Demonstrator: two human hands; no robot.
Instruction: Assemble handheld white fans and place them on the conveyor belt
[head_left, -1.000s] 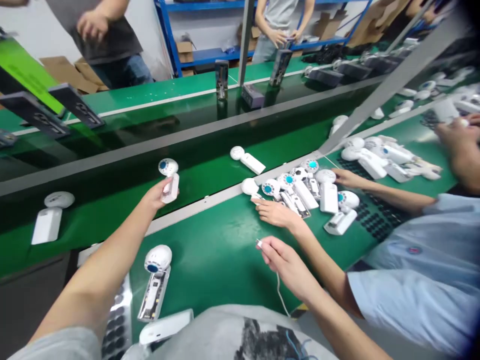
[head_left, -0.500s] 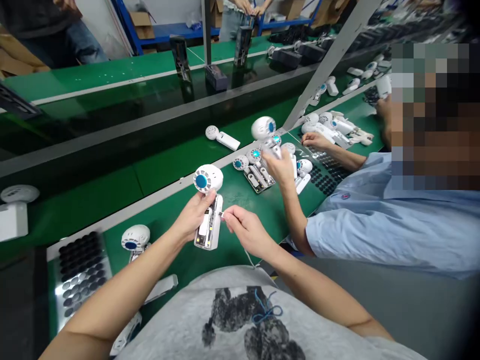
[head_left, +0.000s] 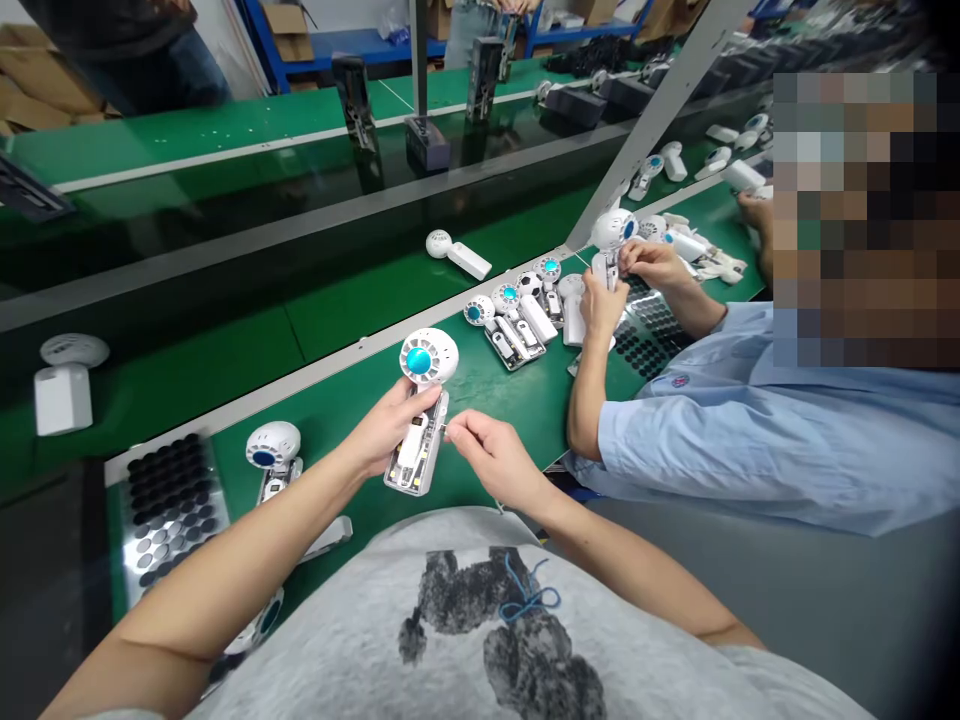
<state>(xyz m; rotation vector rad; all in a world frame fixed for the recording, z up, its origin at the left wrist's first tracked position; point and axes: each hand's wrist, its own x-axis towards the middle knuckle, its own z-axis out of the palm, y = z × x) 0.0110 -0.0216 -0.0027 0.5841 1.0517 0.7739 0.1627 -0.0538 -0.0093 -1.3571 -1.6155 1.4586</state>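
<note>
My left hand (head_left: 386, 432) is closed around the neck of a white handheld fan (head_left: 424, 358), held upright with its round head on top. The fan's handle lacks a cover on the side facing me, so its circuit board shows. A bright blue disc sits in the middle of the fan head. My right hand (head_left: 495, 455) pinches a small cable plug (head_left: 445, 428) against the right side of the handle; whether it is fully in cannot be seen. A white cable (head_left: 499, 507) hangs below that hand.
Several fans (head_left: 514, 325) with bared handles lie ahead to the right. A co-worker's hands (head_left: 606, 300) hold another fan. At left are a sheet of black discs (head_left: 169, 500) and a fan (head_left: 273, 446). A conveyor belt (head_left: 337, 300) runs behind the bench edge, carrying fans.
The blue disc on my fan has turned brighter. My hands stay nearly in place. The co-worker's fan has moved right, away from the pile, and fans on the belt have shifted right.
</note>
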